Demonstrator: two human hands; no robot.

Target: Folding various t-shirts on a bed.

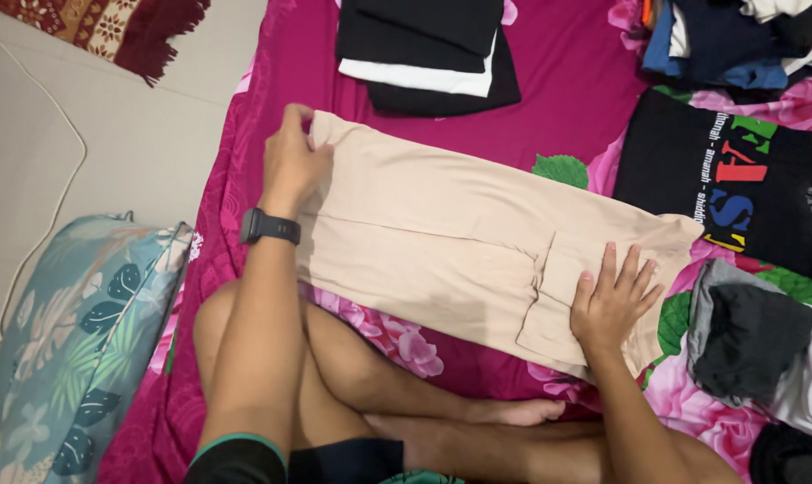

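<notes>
With the left hand (pixel 294 161) pinching one end of the beige trousers (pixel 442 233) and the right hand (pixel 614 300) lying flat and released on the pocket end, the fabric between them on the bed (pixel 567 108) could bunch if either slips.

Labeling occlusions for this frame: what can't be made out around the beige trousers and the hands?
Head view only:
- Left hand: fingertips curl over the beige trousers' end, so the grip is unclear.
- Trousers' underside hidden against the pink floral sheet.
- Pocket flap partly covered by the flat right hand.
- Clothes pile cut by the top edge.
- Black printed shirt cut by the right edge.
</notes>
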